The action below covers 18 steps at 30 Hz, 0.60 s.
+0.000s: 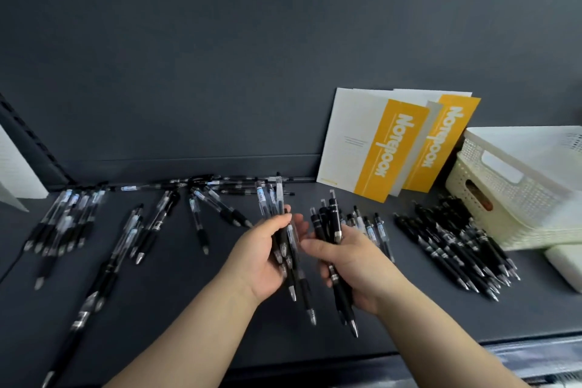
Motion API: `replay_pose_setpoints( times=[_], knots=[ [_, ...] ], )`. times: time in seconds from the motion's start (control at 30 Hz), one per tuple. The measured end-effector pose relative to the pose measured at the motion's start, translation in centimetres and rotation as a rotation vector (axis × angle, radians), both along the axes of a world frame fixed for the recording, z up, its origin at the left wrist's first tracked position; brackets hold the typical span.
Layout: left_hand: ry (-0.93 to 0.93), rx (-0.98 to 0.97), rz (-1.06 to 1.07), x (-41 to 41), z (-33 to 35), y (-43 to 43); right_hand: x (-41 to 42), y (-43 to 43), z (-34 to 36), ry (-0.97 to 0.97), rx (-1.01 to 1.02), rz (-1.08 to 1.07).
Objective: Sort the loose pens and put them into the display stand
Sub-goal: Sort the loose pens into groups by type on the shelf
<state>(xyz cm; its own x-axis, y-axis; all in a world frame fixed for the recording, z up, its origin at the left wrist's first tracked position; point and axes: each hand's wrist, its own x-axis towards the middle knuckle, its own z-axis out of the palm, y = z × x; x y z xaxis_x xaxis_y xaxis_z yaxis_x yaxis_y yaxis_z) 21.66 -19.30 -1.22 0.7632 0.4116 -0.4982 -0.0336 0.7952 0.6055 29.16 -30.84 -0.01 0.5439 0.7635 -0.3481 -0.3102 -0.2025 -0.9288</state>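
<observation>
**Fingers closed round two bundles of pens**

Fingers (299, 224) of the left hand (261, 258) curl round a bundle of clear-barrelled pens (271, 198), thumb pressed across the front; the tips hang down toward the person, the click ends stand up and away. Fingers (318, 245) of the right hand (356, 264) wrap a second bundle, of black-barrelled pens (333, 220), held the same way up; the two hands sit close together, just above the dark grey shelf (189, 318); whether they touch cannot be told.

Beyond the hands, loose pens lie on the shelf in groups: a black pile (456, 249) to the right, laid roughly parallel; a clear-barrelled cluster (63, 220) far left; scattered pens (201, 198) between, some lying along the back edge.

Behind the right hand, two white notebooks (352, 135) with yellow bands lean against the back wall; beside them, at the right edge, stand stacked cream baskets (519, 192), with a white box (567, 264) in front of them.
</observation>
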Motion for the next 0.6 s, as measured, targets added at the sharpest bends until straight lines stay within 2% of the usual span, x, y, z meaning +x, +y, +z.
replay_pose_setpoints(
  times=[0.2, 0.3, 0.4, 0.47, 0.53, 0.6],
  knots=[
    [-0.059, 0.016, -0.007, 1.5, -0.5, -2.0, 1.1, -2.1, -0.8, -0.169, -0.131, 0.093],
    [-0.059, -0.004, -0.049, 2.0, -0.6, -2.7, 2.2, -3.2, -0.9, -0.146, -0.122, 0.055],
    [-0.02, 0.011, 0.035, 2.4, -1.0, -3.2, 3.9, -4.4, -0.9, -0.149, -0.119, -0.053],
    [0.102, 0.099, 0.075, 2.4, -1.3, -3.5, 5.6, -5.2, -1.0, -0.289, -0.211, -0.101],
    [0.207, 0.204, 0.088, 2.4, -1.7, -3.7, 7.1, -5.7, -1.1, -0.474, -0.351, -0.07],
    [0.266, 0.286, 0.082, 2.4, -2.0, -3.9, 7.8, -5.6, -1.3, -0.57, -0.433, -0.027]
  ],
)
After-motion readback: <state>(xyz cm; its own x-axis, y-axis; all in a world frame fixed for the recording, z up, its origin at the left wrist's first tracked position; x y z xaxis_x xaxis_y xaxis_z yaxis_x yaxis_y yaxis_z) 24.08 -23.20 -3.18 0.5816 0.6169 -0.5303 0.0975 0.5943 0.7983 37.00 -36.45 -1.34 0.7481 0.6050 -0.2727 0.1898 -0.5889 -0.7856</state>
